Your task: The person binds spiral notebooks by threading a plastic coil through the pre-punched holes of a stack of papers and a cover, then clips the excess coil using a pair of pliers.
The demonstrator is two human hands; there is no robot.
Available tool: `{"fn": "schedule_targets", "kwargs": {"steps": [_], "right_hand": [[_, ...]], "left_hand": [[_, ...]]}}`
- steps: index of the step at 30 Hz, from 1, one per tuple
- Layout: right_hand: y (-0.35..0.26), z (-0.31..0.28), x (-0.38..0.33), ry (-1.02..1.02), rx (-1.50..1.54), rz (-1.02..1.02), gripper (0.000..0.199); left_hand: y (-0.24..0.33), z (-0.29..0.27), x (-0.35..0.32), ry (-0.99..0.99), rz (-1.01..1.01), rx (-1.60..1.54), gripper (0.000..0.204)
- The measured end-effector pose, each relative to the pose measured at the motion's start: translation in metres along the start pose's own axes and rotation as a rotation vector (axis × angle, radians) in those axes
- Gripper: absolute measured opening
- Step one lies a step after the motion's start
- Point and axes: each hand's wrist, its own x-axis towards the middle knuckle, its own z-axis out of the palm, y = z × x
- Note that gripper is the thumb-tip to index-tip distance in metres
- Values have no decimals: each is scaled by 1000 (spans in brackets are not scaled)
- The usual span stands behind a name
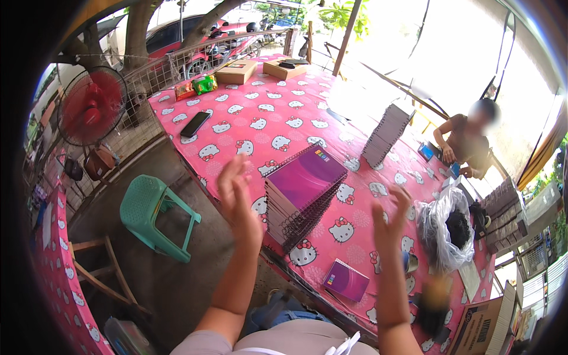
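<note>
A pink cloth printed with white cat faces covers the table (355, 251), which spreads out in front of both hands. Past its far edge, a wire fence (142, 80) runs beyond the left hand, with a tree trunk (137, 38) and a parked motorbike (207, 56) behind it. The grey floor (192, 281) lies to the left of the left forearm.

Both hands are raised and apart: the left hand (236, 198) and the right hand (390, 219) have their fingers loosely spread, grasping nothing. Between them, nearer the left, stands one tall pile of purple notebooks (307, 174). One single notebook (347, 280) lies just left of the right forearm, and one more pile (386, 136) stands beyond the right hand.

Farther off, past the left hand, are one phone (195, 124), two snack packets (204, 84) and two flat boxes (236, 72). One fan (93, 106) and one green stool (160, 216) are left of that hand. Right of the right hand are one plastic bag (447, 231) and, farther away, one other person (464, 142).
</note>
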Motion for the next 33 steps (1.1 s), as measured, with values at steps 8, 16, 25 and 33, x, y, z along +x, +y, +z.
{"fn": "schedule_targets", "kwargs": {"steps": [8, 16, 25, 33], "right_hand": [[132, -296, -205, 86, -1548, 1017, 62], [198, -368, -289, -114, -1236, 822, 25], [179, -356, -234, 28, -1104, 703, 25], [89, -210, -184, -370, -117, 556, 22]], "left_hand": [[21, 51, -144, -1150, 109, -255, 34], [-116, 50, -275, -1627, 104, 877, 43], [-107, 67, -252, -1445, -76, 636, 25], [-89, 59, -246, -1353, 38, 509, 22]]}}
